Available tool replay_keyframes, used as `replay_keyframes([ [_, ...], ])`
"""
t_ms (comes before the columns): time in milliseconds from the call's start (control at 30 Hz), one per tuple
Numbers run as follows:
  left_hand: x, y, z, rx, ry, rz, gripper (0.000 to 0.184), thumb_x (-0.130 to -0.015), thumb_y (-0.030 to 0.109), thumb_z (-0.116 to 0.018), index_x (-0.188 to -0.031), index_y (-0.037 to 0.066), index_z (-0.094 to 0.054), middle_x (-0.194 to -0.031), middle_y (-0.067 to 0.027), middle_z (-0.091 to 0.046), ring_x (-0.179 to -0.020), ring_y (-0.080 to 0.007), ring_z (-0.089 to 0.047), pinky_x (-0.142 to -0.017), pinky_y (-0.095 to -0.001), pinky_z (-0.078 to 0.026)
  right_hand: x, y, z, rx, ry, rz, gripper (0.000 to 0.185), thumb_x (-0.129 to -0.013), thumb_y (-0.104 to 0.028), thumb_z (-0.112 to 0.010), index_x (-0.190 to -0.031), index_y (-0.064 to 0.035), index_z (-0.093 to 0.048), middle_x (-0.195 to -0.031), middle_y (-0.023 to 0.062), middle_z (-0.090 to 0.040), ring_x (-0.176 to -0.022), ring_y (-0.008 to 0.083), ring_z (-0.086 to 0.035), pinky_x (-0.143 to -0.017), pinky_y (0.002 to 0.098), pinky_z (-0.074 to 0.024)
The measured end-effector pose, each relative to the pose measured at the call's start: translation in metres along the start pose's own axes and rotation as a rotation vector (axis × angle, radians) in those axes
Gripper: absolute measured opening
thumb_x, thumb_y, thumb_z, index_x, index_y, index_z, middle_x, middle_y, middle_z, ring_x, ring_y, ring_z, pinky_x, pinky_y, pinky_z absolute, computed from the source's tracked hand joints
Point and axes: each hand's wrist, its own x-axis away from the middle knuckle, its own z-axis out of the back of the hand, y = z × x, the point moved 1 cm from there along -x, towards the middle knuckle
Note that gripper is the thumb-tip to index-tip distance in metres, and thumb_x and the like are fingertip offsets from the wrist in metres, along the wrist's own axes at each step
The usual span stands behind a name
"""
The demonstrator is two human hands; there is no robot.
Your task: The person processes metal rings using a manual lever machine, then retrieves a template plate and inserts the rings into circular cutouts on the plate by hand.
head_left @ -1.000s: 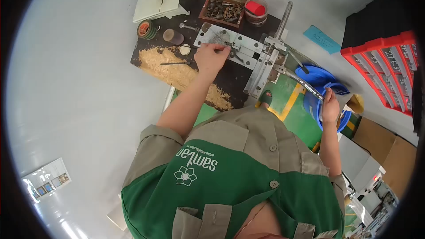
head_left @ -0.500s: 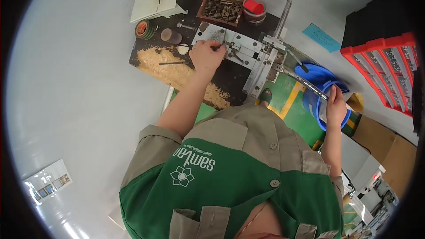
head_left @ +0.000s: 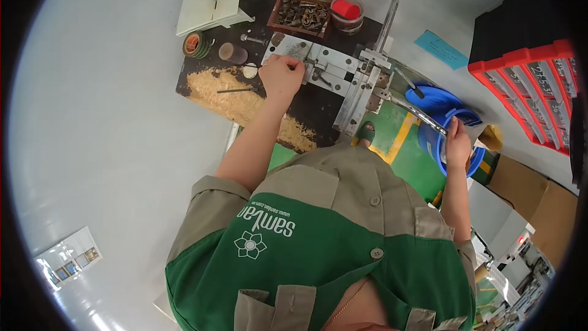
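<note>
My left hand (head_left: 282, 76) is over the left part of a bolted metal plate (head_left: 335, 61). Its thumb and fingers are pinched together, and whatever they hold, if anything, is hidden. Just right of the fingertips, a small metal clamp piece (head_left: 320, 75) sits on the plate. My right hand (head_left: 457, 145) is wrapped round the end of a shiny metal lever (head_left: 419, 113). This lever reaches out from a metal slide assembly (head_left: 361, 95) at the plate's right end. A second long bar (head_left: 387, 24) rises from the same assembly.
Yellowish crumbly material (head_left: 214, 89) with a thin dark rod (head_left: 236, 90) covers the bench's front left. Behind stand a tape roll (head_left: 196, 45), a brown cylinder (head_left: 233, 53), a wooden box of metal parts (head_left: 306, 15) and a tub (head_left: 348, 15). A blue bin (head_left: 435, 144) is below my right hand.
My left hand has drawn back slightly to the left from the clamp piece. My right hand and the lever end have shifted a little left. The whole view has moved slightly.
</note>
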Motion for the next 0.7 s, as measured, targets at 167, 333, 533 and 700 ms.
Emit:
replay_keyframes([
  [167, 0.002, 0.000, 0.002, 0.064, 0.063, -0.074, 0.013, -0.075, 0.025, -0.077, -0.077, 0.012, -0.075, -0.088, -0.0079, -0.065, -0.088, -0.0296, -0.063, -0.079, -0.0425, -0.049, 0.002, 0.003, 0.002, -0.090, 0.056, 0.011, 0.050, -0.103, -0.052, -0.037, -0.121, -0.0145, -0.065, -0.095, 0.0204, -0.071, -0.091, 0.0417, -0.067, -0.077, 0.0493, -0.0520],
  [333, 0.009, -0.001, 0.007, 0.116, 0.113, -0.040, 0.010, -0.082, 0.027, -0.074, -0.084, 0.017, -0.073, -0.096, -0.0037, -0.061, -0.098, -0.0281, -0.058, -0.089, -0.0457, -0.039, 0.019, -0.040, 0.055, -0.130, 0.145, 0.025, 0.045, -0.103, -0.050, -0.040, -0.126, -0.0185, -0.063, -0.088, 0.0159, -0.071, -0.082, 0.0370, -0.069, -0.069, 0.0455, -0.0523],
  [533, 0.005, -0.009, 0.031, 1.065, -0.211, 0.452, 0.023, -0.087, 0.027, -0.076, -0.098, 0.007, -0.073, -0.091, 0.0030, -0.063, -0.080, -0.0089, -0.055, -0.075, -0.0257, -0.045, 0.017, -0.036, 0.051, -0.077, 0.157, 0.055, 0.045, -0.102, -0.051, -0.040, -0.126, -0.0197, -0.062, -0.087, 0.0155, -0.072, -0.082, 0.0378, -0.069, -0.069, 0.0466, -0.0526],
  [700, 0.007, -0.022, 0.081, 1.518, -0.558, 0.628, 0.015, -0.096, 0.027, -0.065, -0.104, 0.014, -0.066, -0.096, 0.0066, -0.063, -0.082, -0.0074, -0.055, -0.073, -0.0242, -0.040, 0.010, -0.025, 0.037, -0.086, 0.156, 0.036, 0.049, -0.101, -0.052, -0.042, -0.121, -0.0141, -0.066, -0.104, 0.0197, -0.070, -0.096, 0.0408, -0.067, -0.079, 0.0485, -0.0527],
])
